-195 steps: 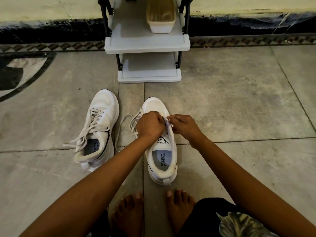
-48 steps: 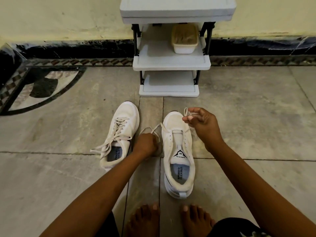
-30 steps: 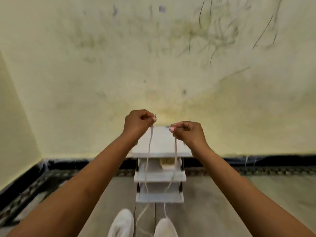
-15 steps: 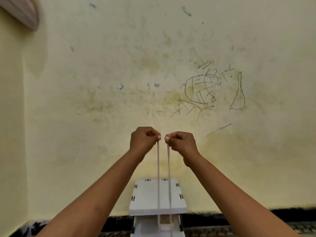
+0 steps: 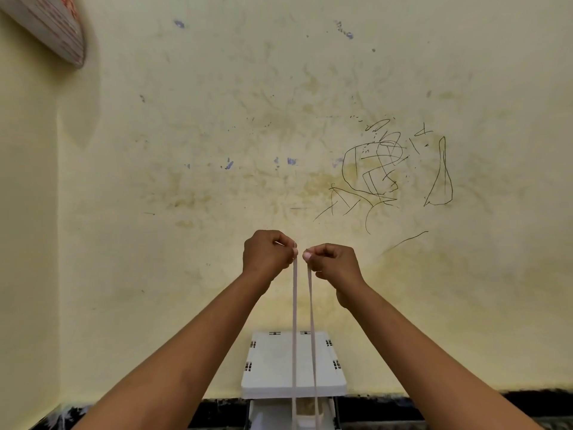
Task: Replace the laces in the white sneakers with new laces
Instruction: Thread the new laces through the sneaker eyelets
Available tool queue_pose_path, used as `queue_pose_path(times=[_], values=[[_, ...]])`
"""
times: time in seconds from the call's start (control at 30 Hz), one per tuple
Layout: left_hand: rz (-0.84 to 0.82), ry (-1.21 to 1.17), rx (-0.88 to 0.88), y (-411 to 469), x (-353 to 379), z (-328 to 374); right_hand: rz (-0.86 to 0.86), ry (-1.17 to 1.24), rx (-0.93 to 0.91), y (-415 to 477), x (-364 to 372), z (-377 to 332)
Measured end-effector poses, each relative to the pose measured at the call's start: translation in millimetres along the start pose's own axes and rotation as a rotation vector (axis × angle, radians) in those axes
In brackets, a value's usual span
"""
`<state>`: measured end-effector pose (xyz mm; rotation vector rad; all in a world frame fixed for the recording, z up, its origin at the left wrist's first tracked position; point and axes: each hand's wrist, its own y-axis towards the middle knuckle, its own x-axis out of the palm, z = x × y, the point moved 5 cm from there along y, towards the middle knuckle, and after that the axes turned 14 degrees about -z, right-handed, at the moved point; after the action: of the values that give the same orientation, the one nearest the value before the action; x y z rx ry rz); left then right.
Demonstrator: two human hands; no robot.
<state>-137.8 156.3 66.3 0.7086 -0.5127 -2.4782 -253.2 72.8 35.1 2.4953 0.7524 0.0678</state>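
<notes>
Up before the wall we hold both arms out, and each grip is closed in a pinch. Our left grip (image 5: pixel 268 257) has its fingers curled into the palm, with thumb and forefinger pressed on one end of a pale lace (image 5: pixel 294 321). Our right grip (image 5: pixel 333 265) sits just beside it, curled the same way, with thumb and forefinger nipping the other end. A narrow gap shows between the two sets of fingertips.

From those two pinches the lace drops in two flat strands, close together and nearly parallel. The right strand leans a little outward as it goes down. Both hang straight, pass in front of a white shelf rack (image 5: pixel 279 364) and run to the lower edge of the picture. We cannot see where they end or whether they join.

The shelf rack stands against the wall between our forearms. Its flat white top has small dark slots near the edges. Under that top a tan container (image 5: pixel 305 409) shows behind the strands. Behind everything rises a yellowish wall (image 5: pixel 186 119), stained and marked with thin scribbles (image 5: pixel 378 169) above and to the right of our right grip. A black skirting band (image 5: pixel 449 401) runs along its foot. A striped object (image 5: pixel 46 23), cut off by the frame, sits in the upper left corner.
</notes>
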Motion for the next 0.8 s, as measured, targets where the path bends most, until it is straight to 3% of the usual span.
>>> queue_pose_path(times=[0.37, 0.5, 0.6, 0.8], values=[[-0.011, -0.048, 0.014, -1, 5, -17, -0.021, 0.061, 0.056, -10, -2, 25], [-0.013, -0.095, -0.022, -3, 14, -36, -0.043, 0.097, 0.155, -21, 2, 56], [-0.088, -0.187, -0.128, -8, 28, -66, -0.048, -0.003, 0.273, -35, 1, 103], [-0.278, 0.008, -0.360, -49, 71, -187, -0.180, -0.328, 0.497, -107, 1, 240]])
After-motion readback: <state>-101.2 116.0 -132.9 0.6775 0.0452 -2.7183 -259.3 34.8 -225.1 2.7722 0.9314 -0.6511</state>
